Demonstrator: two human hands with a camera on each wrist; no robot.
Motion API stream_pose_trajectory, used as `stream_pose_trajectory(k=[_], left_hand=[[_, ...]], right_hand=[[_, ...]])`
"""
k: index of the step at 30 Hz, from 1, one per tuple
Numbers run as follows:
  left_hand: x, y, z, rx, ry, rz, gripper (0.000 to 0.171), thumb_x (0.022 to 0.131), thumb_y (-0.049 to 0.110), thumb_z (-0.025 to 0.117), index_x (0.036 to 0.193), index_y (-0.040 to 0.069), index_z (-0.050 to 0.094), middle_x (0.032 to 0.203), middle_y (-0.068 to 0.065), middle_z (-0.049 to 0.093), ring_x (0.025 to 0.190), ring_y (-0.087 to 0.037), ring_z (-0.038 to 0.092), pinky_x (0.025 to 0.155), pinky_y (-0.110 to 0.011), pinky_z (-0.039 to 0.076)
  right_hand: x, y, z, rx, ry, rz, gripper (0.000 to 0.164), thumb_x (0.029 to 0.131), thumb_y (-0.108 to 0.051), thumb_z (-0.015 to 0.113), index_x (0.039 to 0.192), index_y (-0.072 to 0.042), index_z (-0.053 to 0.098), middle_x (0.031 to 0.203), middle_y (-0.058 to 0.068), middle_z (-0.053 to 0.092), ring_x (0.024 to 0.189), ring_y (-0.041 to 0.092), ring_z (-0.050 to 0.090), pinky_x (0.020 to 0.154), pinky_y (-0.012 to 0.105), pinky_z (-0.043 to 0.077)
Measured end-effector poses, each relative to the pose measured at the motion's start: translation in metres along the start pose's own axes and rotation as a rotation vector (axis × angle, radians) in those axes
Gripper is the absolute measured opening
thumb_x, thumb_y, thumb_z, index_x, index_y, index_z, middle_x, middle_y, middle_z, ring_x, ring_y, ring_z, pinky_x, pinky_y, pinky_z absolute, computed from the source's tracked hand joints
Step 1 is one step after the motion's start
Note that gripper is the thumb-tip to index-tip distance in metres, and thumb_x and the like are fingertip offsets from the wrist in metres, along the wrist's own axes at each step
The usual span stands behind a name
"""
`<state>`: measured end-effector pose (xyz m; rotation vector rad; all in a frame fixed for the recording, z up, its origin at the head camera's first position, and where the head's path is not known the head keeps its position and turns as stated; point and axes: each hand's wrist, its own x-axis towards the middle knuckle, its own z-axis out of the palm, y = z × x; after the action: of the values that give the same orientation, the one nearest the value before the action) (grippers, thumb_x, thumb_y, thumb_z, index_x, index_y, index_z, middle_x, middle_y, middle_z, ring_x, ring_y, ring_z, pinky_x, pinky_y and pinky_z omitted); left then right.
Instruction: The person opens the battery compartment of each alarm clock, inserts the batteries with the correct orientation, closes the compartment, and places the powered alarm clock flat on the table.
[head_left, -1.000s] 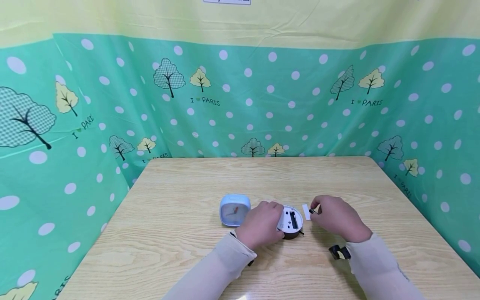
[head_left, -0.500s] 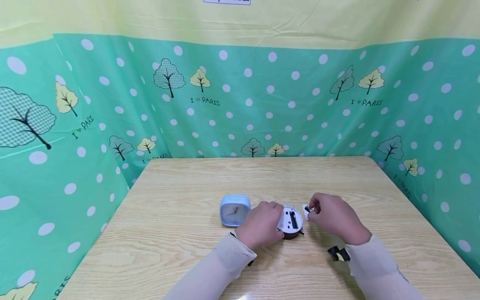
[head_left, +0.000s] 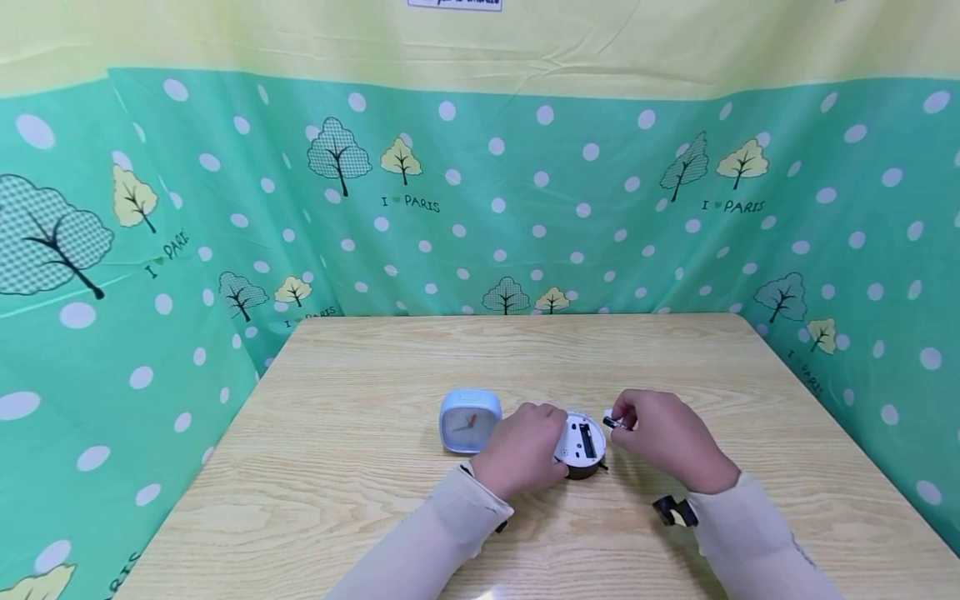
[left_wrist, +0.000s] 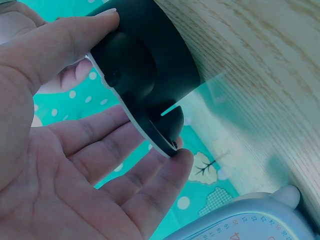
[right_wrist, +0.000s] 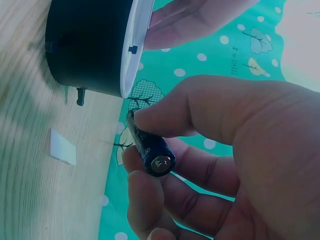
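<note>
A round black clock [head_left: 576, 472] lies back side up, its white back showing a dark, vacant battery slot [head_left: 587, 440]. My left hand [head_left: 525, 446] grips it from the left; in the left wrist view the thumb lies on the black casing [left_wrist: 175, 50] and fingers reach its pale rim. Between thumb and fingers, my right hand [head_left: 667, 437] pinches a dark cylindrical battery [right_wrist: 149, 142] just right of the clock. One metal end of the battery faces the right wrist camera. Under that hand, a small white flat piece [right_wrist: 62, 147] lies on the table, partly covered in the head view.
A light blue square clock [head_left: 470, 421] stands upright left of my left hand, close to it. Everything rests on a wood-grain table [head_left: 337, 467]. Green dotted cloth [head_left: 495, 200] hangs behind and at both sides.
My right hand has shifted slightly left, toward the black clock, and the battery now sticks out farther past the fingertips, over the white piece. The left hand and both clocks stay put.
</note>
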<state>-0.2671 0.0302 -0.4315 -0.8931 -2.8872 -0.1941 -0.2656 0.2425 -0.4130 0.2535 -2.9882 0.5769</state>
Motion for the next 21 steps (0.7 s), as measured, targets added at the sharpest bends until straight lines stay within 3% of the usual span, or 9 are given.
stream_pose_trajectory(k=[7,15,21], left_hand=[[0.0005,0.0004,0.0,-0.008,-0.007,-0.004,0.057,0.071,0.039,0.079,0.118,0.015,0.058,0.112,0.002,0.061,0.09,-0.013,0.053,0.071,-0.025,0.048],[0.0011,-0.0018,0.0013,0.026,0.031,0.033,0.057,0.069,0.041,0.079,0.115,0.013,0.06,0.105,0.002,0.061,0.086,-0.013,0.053,0.074,-0.027,0.046],[0.0,-0.0012,0.003,-0.053,-0.005,0.014,0.059,0.072,0.036,0.078,0.121,0.01,0.057,0.111,0.001,0.055,0.094,-0.015,0.048,0.077,-0.023,0.045]], right_hand=[[0.0007,0.0013,0.0026,-0.004,-0.003,-0.005,0.01,0.076,-0.021,0.071,0.082,-0.019,0.064,0.072,-0.006,0.059,0.062,0.012,0.051,0.056,0.029,0.041],[0.0016,0.0028,0.0051,0.001,-0.011,-0.007,0.011,0.076,-0.021,0.072,0.083,-0.019,0.064,0.073,-0.006,0.059,0.062,0.012,0.051,0.056,0.029,0.041],[0.0018,0.0036,0.0066,0.006,-0.007,-0.006,0.011,0.076,-0.022,0.072,0.082,-0.019,0.063,0.072,-0.007,0.059,0.061,0.012,0.052,0.055,0.028,0.042]])
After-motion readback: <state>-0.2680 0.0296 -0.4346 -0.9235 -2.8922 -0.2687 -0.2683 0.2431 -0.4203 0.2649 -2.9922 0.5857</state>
